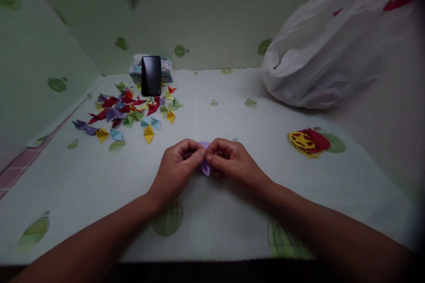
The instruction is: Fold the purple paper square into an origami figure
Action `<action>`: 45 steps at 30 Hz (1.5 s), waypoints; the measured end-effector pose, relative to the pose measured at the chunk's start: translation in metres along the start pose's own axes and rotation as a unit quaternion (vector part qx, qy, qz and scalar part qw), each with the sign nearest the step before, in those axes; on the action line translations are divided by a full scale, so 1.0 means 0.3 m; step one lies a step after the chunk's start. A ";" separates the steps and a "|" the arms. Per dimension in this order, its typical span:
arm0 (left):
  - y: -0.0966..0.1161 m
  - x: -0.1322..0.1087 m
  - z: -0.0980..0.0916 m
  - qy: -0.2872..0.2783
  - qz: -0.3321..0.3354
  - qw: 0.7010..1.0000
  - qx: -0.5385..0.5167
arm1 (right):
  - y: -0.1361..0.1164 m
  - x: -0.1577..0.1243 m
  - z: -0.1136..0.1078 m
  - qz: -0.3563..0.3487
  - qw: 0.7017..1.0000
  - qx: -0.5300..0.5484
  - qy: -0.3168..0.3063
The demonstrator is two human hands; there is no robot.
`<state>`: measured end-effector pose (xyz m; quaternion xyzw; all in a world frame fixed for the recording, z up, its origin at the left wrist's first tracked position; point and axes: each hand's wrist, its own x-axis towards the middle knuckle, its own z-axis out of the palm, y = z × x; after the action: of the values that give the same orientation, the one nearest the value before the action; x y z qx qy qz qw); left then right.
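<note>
A small piece of folded purple paper [205,168] is held between my two hands, low over the middle of the table. My left hand [181,163] is closed, its thumb and index finger pinching the paper from the left. From the other side my right hand [230,159] pinches it too, thumb and index finger meeting the left ones near its centre. One end of the paper shows below the thumbs and a flat bit above the fingers; the middle is covered by fingertips. To the left lies a heap of folded paper cranes [133,117] in several colours.
Behind the cranes, a black phone [151,76] leans on a tissue box [168,70]. A large white plastic bag [318,53] stands at the back right. Red and yellow cut-out pieces [303,140] lie on the right. Walls rise at the back and left of the table [232,234].
</note>
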<state>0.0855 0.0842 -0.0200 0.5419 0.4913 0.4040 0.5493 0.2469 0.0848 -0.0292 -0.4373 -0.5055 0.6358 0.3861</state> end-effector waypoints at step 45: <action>-0.006 -0.002 0.000 0.039 0.061 0.982 0.172 | 0.015 -0.006 0.004 -0.131 0.973 -0.176 0.072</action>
<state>0.0853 0.0835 -0.0218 0.6412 0.5405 0.3668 0.4027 0.2461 0.0819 -0.0333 -0.4727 -0.6333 0.4475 0.4187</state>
